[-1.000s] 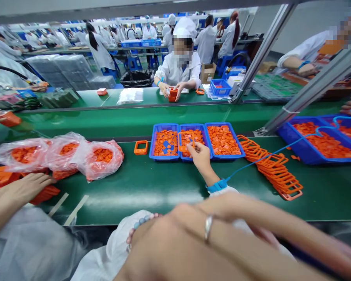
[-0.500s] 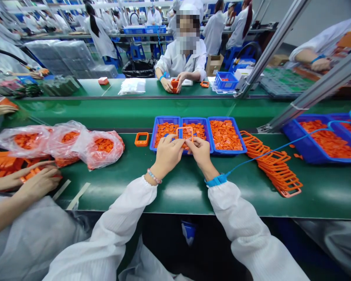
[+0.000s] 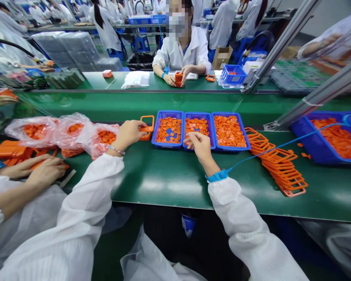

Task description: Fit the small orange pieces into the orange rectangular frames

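Observation:
My left hand [image 3: 130, 133] pinches a thin orange rectangular frame [image 3: 148, 116] by its edge, left of the blue trays. The frame is over the spot where another orange frame lies, and the two overlap from here. My right hand [image 3: 201, 147] is at the front rim of the middle blue tray [image 3: 213, 145], its fingers curled together above small orange pieces [image 3: 196, 125]. Whether a piece is between those fingertips is too small to see. The left blue tray [image 3: 167, 146] and right blue tray [image 3: 233, 148] hold small orange pieces too.
A fanned row of orange frames [image 3: 280, 168] lies on the right, with a blue wrist cord [image 3: 259, 154] crossing it. Plastic bags of orange parts [image 3: 101, 136] sit at left, near a co-worker's hands [image 3: 48, 169]. A metal post [image 3: 312, 93] slants up at right.
My left hand has moved left with the orange frame, away from my right hand, to the frame lying beside the trays. My right hand has let go of the frame and stays by the middle tray.

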A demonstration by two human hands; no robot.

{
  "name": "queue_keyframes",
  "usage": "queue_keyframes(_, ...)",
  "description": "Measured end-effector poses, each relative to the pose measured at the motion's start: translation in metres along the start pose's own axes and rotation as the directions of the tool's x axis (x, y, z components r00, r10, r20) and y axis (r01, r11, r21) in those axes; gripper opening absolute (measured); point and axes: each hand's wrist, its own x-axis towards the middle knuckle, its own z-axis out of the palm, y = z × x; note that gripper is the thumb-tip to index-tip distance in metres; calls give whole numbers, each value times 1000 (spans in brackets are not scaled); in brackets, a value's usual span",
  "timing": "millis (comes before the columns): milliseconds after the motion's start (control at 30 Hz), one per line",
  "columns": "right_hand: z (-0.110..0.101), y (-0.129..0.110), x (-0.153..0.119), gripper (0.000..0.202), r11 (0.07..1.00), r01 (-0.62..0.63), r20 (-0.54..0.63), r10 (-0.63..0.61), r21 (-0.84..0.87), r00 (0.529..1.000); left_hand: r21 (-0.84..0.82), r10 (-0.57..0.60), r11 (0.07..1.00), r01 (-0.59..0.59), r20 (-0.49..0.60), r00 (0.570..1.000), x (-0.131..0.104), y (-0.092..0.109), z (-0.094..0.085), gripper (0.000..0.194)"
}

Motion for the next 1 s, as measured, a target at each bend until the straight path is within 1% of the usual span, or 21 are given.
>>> queue_keyframes(67, 0, -1, 0, 46, 1000, 2, 4, -2, 0, 1000, 52, -20, 999, 17, 60, 998, 8, -15, -1, 34)
queue_keyframes(133, 0, -2, -1, 47, 1000, -3, 9, 3, -11, 1000, 90, -27, 996, 17, 111, 993, 13, -23, 3, 35)
queue_keyframes(233, 1, -4, -1, 48, 1000, -8, 6, 9, -23, 1000, 106, -13, 994, -5, 172, 985, 17, -29, 12, 36)
queue_keyframes(333, 2, -5, 0, 48, 1000, -17, 2, 17, -17, 1000, 103, -6, 995, -14, 193, 981, 21, -32, 21, 36)
queue_keyframes(433, 2, -5, 0, 46, 1000, -25, 1, 25, -8, 1000, 126, -24, 992, -3, 209, 978, 24, -35, 25, 38)
queue_keyframes(600, 2, -4, -1, 43, 1000, -29, 6, 29, -4, 1000, 209, -53, 978, -8, 284, 957, 28, -37, 24, 43)
queue_keyframes(800, 2, -3, -1, 40, 1000, -26, 2, 26, 17, 1000, 250, -22, 966, -60, 312, 950, 28, -38, 26, 50)
queue_keyframes(1000, 1, -3, 0, 36, 999, -39, 4, 39, 33, 999, 293, 2, 949, -115, 359, 933, 28, -31, 29, 53)
